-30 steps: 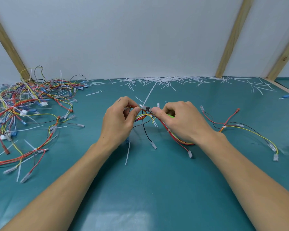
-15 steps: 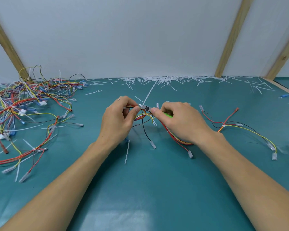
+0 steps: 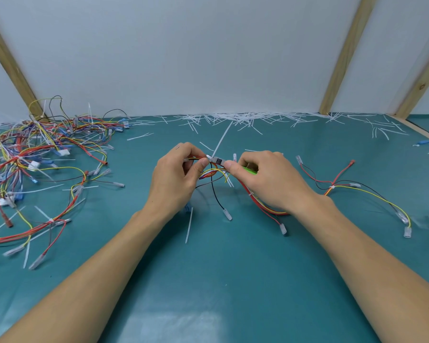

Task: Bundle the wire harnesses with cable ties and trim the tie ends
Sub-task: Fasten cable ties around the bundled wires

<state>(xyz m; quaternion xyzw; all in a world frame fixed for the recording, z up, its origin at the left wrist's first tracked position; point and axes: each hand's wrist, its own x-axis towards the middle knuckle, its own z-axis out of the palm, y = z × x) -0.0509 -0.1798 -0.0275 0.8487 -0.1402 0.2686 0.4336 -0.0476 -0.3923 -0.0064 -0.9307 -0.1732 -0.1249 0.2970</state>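
Head view: at table centre, the left hand (image 3: 177, 177) pinches the wire harness (image 3: 213, 173). The right hand (image 3: 265, 179) grips green-handled cutters (image 3: 217, 160), blades at the cable tie tail (image 3: 222, 139) pointing to twelve o'clock. Trimming seems underway; next needs a squeeze flush against the tie head.

both bare forearms reach in from the near edge of the counter and angle toward each other, meeting over its middle. the left hand (image 3: 175, 177) is turned palm inward with the fingers curled, the thumb tip pressed against the forefinger in a pinch on the wire harness (image 3: 209, 173). the right hand (image 3: 270, 180) faces it, knuckles up, fingers folded round a green-handled cutter (image 3: 219, 160), the thumb stretched along its side. the two thumbs lie close together, not touching. both wrists hang just above the counter.
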